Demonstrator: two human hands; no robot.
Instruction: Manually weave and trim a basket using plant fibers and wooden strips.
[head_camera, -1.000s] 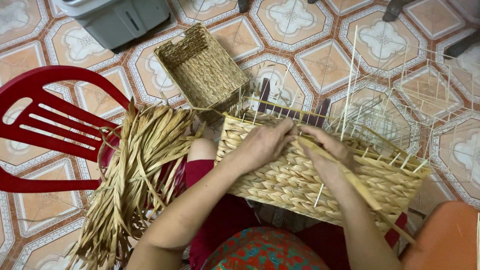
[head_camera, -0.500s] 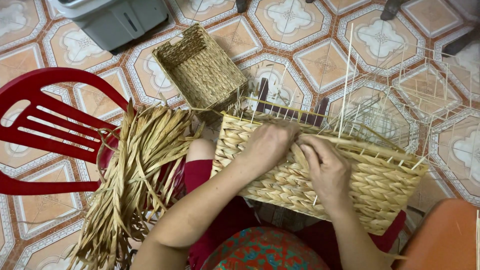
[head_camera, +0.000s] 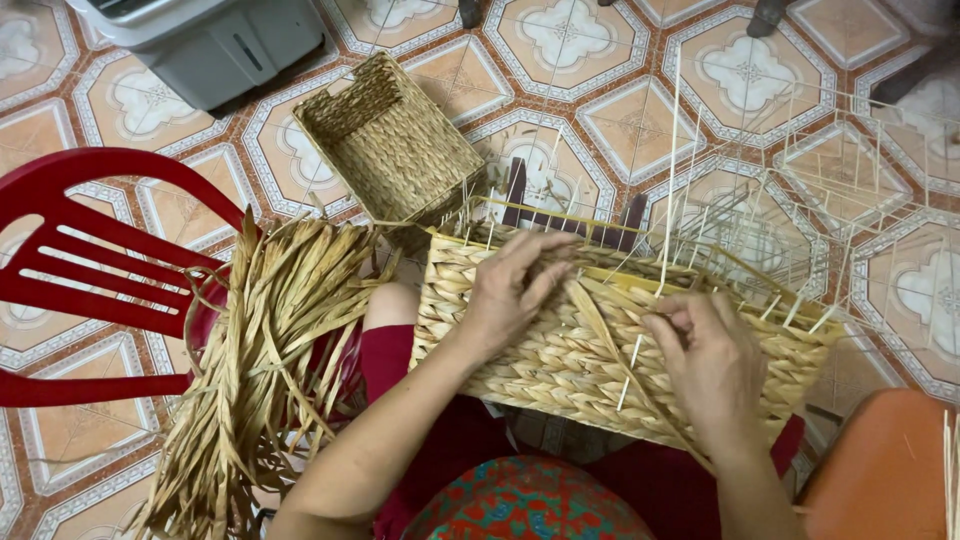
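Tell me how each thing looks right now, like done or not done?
Basket on lap: half woven, bare ribs sticking up.
Small basket: finished, empty, on the floor.
Dried strips: loose pile.
Left hand: flat on the weave.
Right hand: fingers pinching a strip.

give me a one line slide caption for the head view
Left hand presses the half-woven basket while right hand pulls a straw strand; loose straw lies beside.
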